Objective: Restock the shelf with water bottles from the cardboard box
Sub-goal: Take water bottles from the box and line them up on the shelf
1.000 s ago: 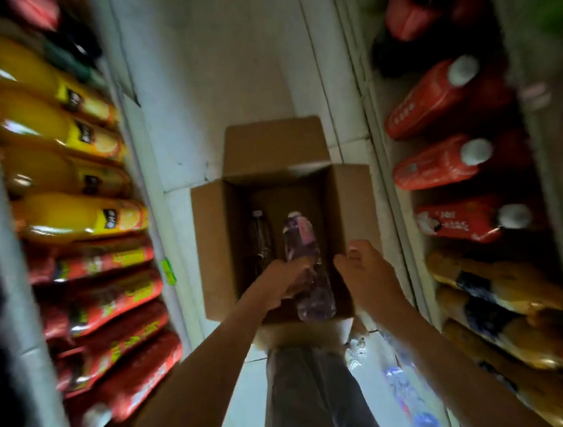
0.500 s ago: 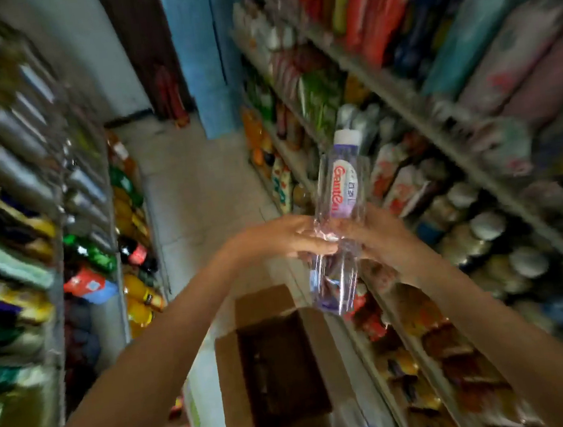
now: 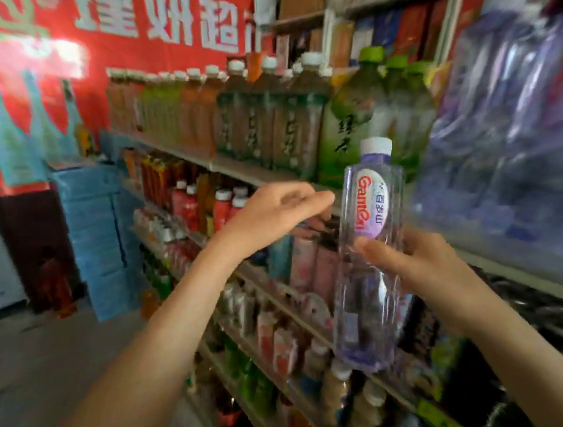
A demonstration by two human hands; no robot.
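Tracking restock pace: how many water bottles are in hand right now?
1: a clear plastic, white-capped water bottle in the grip of the right hand. The open left hand beside it holds none.

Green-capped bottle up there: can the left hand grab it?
Probably yes. The left hand is open and empty, just below the green-capped bottle at the front of the shelf, with nothing between them. The right hand holds the water bottle off to the side.

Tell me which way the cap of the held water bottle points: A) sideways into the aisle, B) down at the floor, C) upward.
C: the right hand grips the water bottle round its middle, its white cap on top and its base below.
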